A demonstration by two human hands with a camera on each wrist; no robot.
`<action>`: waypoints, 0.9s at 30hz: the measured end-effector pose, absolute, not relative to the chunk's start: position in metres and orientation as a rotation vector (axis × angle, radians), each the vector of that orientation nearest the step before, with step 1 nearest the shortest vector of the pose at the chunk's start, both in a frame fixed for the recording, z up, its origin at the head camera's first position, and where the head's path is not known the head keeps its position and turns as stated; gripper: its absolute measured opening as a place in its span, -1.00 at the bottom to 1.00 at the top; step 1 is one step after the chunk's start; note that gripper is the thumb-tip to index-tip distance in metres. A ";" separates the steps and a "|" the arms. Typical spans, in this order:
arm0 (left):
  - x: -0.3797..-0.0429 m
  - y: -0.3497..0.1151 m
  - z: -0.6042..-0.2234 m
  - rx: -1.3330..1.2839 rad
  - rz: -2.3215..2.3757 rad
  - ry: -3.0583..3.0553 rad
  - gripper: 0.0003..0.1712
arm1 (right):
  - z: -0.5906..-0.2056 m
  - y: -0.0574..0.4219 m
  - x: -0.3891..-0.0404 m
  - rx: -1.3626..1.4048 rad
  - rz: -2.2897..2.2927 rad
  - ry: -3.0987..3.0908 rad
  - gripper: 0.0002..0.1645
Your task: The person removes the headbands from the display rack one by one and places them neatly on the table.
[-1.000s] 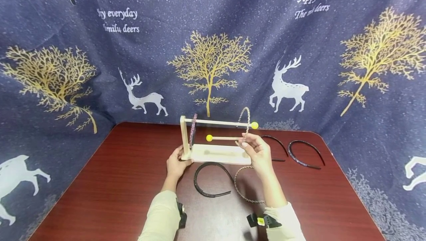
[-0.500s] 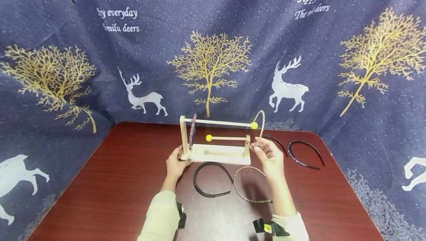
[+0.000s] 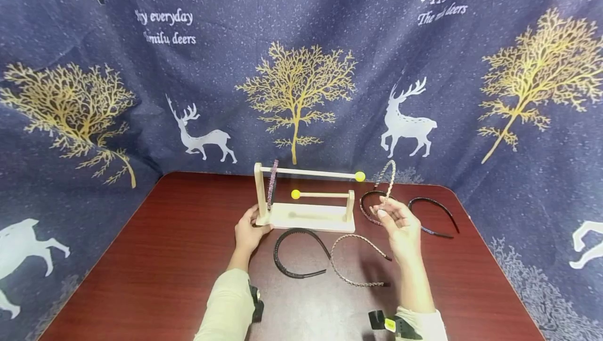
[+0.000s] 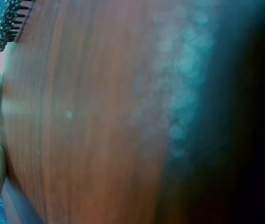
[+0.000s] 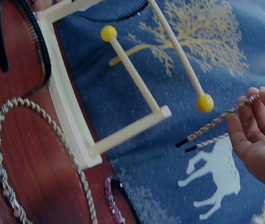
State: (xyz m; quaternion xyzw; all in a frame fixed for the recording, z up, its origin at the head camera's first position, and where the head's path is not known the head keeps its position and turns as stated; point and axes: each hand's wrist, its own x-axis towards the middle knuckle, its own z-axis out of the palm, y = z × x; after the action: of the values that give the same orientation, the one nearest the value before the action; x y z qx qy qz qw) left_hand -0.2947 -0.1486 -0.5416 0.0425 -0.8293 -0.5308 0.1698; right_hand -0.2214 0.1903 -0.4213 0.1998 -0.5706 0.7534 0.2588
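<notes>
Gap between rack (image 3: 308,216) and held headband (image 3: 393,178)

Bright head view, glare on tabletop (image 3: 306,304), left wrist view blurry, dark-edged

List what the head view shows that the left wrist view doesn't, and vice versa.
Head only: the right grip holding a braided headband, the yellow balls on the rack's pegs, four loose headbands and the printed deer.

Left wrist only: distinct comb teeth on the hung headband.

Both: the hung headband, the left grip holding the wooden rack by its base, and the table.
</notes>
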 end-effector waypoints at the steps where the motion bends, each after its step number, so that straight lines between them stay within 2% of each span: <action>1: -0.295 -0.148 -0.541 0.122 -1.510 -2.356 -0.18 | -0.422 0.194 -0.220 0.533 2.036 -1.568 -0.70; 9: -0.296 -0.148 -0.537 0.137 -1.530 -2.362 -0.17 | -0.437 0.220 -0.210 0.527 2.022 -1.743 -0.66; 20: -0.293 -0.146 -0.541 0.127 -1.574 -2.348 -0.18 | -0.452 0.251 -0.188 0.330 1.972 -1.963 -0.68; 27: -0.295 -0.147 -0.540 0.109 -1.548 -2.350 -0.18 | -0.476 0.277 -0.182 0.405 1.909 -2.271 -0.67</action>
State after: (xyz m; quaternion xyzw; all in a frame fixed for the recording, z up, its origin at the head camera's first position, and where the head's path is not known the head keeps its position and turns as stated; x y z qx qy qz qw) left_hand -0.2954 -0.1474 -0.5399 0.0381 -0.8235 -0.5424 0.1619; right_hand -0.1821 0.2769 -0.4757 0.1350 -0.7564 0.6358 0.0736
